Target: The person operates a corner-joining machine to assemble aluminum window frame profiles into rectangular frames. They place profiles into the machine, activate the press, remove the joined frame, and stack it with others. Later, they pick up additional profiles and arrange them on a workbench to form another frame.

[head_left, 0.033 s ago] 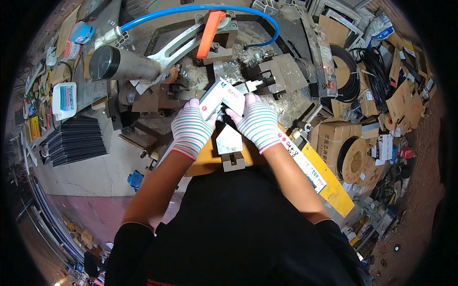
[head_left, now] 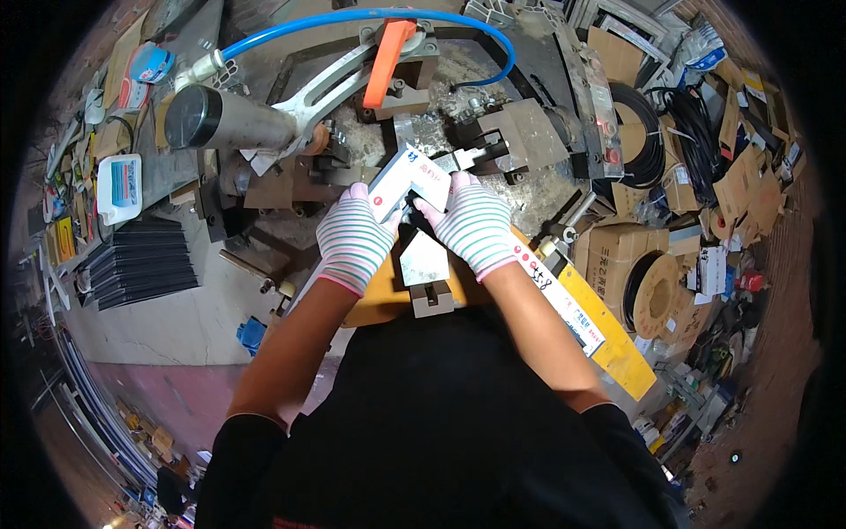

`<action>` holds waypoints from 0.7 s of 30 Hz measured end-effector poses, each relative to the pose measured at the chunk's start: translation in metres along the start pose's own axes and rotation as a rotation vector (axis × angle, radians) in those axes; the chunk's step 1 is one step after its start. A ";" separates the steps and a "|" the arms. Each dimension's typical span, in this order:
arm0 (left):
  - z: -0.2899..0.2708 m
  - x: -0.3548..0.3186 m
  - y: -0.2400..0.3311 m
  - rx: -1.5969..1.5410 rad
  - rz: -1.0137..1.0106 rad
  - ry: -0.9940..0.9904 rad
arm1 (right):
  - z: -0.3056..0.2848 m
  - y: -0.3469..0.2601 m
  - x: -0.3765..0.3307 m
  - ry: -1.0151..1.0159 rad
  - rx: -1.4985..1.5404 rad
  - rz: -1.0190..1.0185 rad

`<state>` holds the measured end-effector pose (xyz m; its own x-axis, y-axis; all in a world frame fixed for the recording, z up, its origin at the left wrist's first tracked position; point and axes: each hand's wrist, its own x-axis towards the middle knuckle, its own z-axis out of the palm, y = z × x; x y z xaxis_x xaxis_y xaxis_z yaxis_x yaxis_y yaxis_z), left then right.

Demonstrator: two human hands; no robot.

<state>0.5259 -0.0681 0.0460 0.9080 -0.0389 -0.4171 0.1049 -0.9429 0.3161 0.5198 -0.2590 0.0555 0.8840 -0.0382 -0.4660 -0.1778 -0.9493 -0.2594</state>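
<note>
A white profile corner point(head_left: 427, 182), covered in printed film, sits at the middle of the machine bed with its point facing away from me. My left hand point(head_left: 357, 240), in a striped glove, closes on its left leg. My right hand point(head_left: 474, 227), gloved alike, grips the right leg, with the thumb on the inner side. A printed white strip point(head_left: 560, 295) shows beyond my right forearm, along a yellow support. Just inside the corner, a pale pointed metal block point(head_left: 425, 260) points at it. The undersides of the legs and several fingertips are hidden.
Steel jaw blocks point(head_left: 533, 137) flank the corner. Above are an orange lever point(head_left: 389, 63), a blue hose point(head_left: 370, 15) and a grey cylinder point(head_left: 231, 119). Stacked black strips point(head_left: 141, 263) lie at left. Cartons point(head_left: 621, 251), a spool point(head_left: 656, 295) and coiled black cable point(head_left: 641, 137) crowd the right.
</note>
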 end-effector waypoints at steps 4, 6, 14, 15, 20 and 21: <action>-0.004 0.001 -0.007 -0.044 0.018 -0.083 | -0.001 -0.006 0.003 -0.011 -0.020 0.013; -0.002 -0.001 -0.010 -0.064 0.051 -0.052 | 0.000 -0.007 0.001 0.023 -0.031 -0.004; 0.004 0.001 -0.014 -0.072 0.083 -0.013 | 0.003 -0.005 0.006 0.029 -0.048 -0.006; 0.005 0.001 -0.013 -0.069 0.083 -0.004 | 0.003 -0.005 0.007 0.047 -0.047 -0.014; 0.010 -0.001 -0.008 -0.095 0.065 0.072 | 0.002 0.001 0.011 0.050 -0.077 -0.045; 0.010 -0.002 -0.007 -0.090 0.064 0.067 | 0.002 0.002 0.012 0.044 -0.080 -0.046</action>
<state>0.5193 -0.0647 0.0356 0.9389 -0.0726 -0.3364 0.0791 -0.9058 0.4163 0.5289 -0.2605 0.0479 0.9087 -0.0061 -0.4173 -0.1033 -0.9721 -0.2108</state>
